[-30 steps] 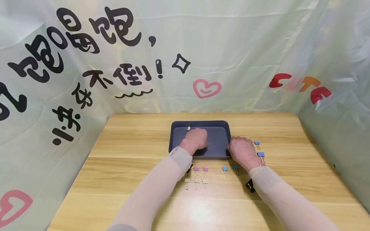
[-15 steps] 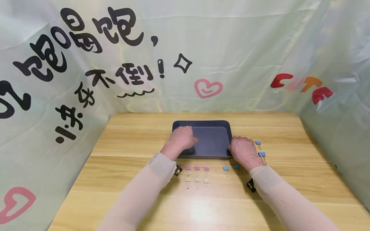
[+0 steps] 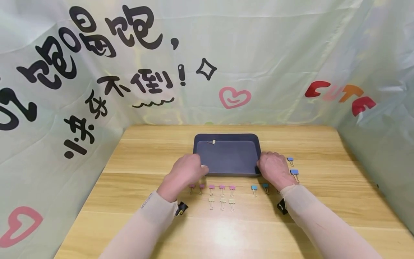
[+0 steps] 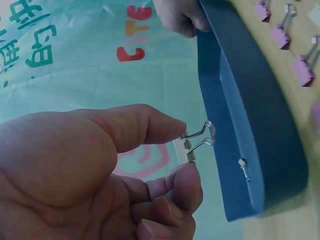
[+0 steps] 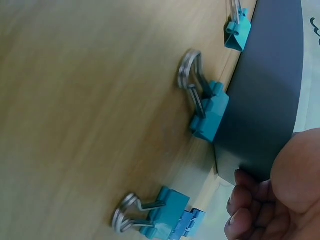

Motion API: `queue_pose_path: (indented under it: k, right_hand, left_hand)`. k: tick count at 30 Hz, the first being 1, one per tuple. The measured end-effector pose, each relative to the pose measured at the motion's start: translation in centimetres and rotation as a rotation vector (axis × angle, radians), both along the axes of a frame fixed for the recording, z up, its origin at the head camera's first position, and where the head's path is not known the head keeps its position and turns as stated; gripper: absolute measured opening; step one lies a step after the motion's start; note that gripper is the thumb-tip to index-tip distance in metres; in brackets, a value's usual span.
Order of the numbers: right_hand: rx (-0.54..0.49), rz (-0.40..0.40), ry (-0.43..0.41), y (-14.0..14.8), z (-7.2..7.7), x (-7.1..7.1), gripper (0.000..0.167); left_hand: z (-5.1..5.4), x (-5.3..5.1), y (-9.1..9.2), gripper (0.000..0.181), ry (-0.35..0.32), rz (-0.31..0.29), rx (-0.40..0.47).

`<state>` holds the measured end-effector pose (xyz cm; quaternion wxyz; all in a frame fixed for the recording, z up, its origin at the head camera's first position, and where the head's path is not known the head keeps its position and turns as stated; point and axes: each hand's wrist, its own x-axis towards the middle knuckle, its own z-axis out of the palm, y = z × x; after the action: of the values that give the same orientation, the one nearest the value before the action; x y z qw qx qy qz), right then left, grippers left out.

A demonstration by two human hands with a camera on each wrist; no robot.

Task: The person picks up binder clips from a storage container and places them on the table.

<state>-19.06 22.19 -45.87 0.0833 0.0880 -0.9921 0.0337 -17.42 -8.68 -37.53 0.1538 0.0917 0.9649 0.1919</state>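
My left hand (image 3: 185, 171) is at the front left corner of the dark blue tray (image 3: 229, 158). In the left wrist view, its thumb and a fingertip pinch a pale yellow binder clip (image 4: 186, 150) by the sides, wire handles pointing toward the tray. My right hand (image 3: 275, 167) grips the tray's front right corner, with curled fingers seen in the right wrist view. Inside the tray, near the back left, lies another pale binder clip (image 3: 213, 142). Just in front of the tray is a row of pink binder clips (image 3: 222, 187), partly beside my left wrist.
Three pale yellow binder clips (image 3: 222, 202) lie nearer me, below the pink row. Teal clips (image 3: 254, 188) line the tray's front right side. Blue clips (image 3: 294, 172) lie right of my right hand. Printed cloth (image 3: 265, 54) hangs behind the wooden table (image 3: 155, 147).
My left hand has moved left and toward me, from inside the tray to its front left corner, uncovering the clip at the back and more pink clips. My right hand stays on the tray.
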Motion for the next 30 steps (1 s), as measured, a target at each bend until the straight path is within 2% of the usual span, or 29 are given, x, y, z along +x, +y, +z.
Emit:
queue_pose_path:
  k: [3, 7, 15, 22, 30]
  right_hand:
    - [-0.001, 0.001, 0.001, 0.0, 0.0, 0.0, 0.027]
    - [0.0, -0.001, 0.004, 0.0, 0.1, 0.1, 0.027]
    - [-0.002, -0.014, 0.004, -0.1, 0.2, 0.1, 0.027]
    - [-0.003, -0.015, -0.004, 0.0, 0.1, 0.0, 0.027]
    - [-0.001, -0.014, -0.007, 0.0, 0.0, -0.1, 0.027]
  left_hand:
    - [-0.4, 1.0, -0.9, 0.038, -0.004, -0.002, -0.006]
    - [-1.4, 2.2, -1.7, 0.046, -0.009, -0.022, -0.024]
    - [-3.3, 4.4, -1.9, 0.038, -0.05, -0.052, -0.051]
    - [-4.7, 5.0, -2.0, 0.034, -0.043, -0.077, -0.075]
    - [-5.8, 5.1, -1.7, 0.036, -0.044, -0.089, -0.079]
